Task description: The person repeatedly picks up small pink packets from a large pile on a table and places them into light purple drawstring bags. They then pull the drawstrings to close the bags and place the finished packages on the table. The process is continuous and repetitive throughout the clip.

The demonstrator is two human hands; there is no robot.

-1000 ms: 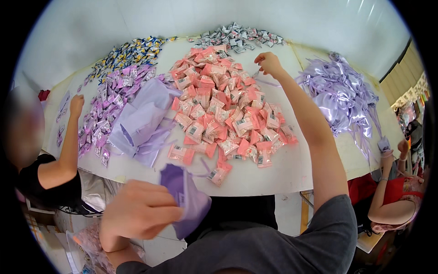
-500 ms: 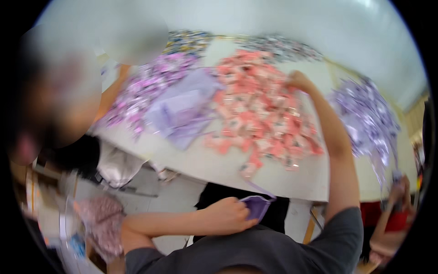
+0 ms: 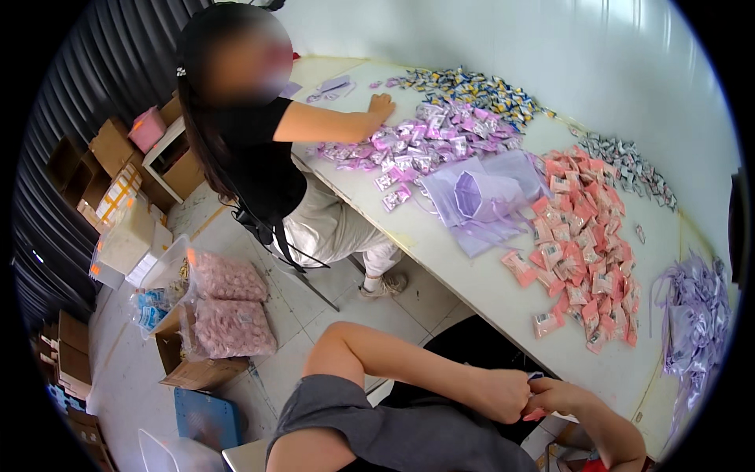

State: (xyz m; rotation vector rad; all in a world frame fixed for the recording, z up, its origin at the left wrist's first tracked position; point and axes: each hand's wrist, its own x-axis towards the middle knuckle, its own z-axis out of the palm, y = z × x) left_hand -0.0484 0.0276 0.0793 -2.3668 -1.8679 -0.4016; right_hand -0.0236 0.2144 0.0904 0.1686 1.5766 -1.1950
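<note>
Fingers of both hands, left hand [image 3: 503,393] and right hand [image 3: 560,396], now meet below the white tabletop [image 3: 472,267], pinching a pink sachet [image 3: 536,414] and a small lilac pouch [image 3: 535,377]; the right has left the pink sachet pile [image 3: 586,252].

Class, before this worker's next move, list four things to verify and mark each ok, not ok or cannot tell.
1. Left hand and right hand together below the table edge: ok.
2. Grip on something small and pink between the hands: cannot tell.
3. Pink packets piled on the white table: ok.
4. Open lilac pouch lying beside the pink pile: ok.
5. Co-worker's hand apart from the pink pile: ok.
</note>
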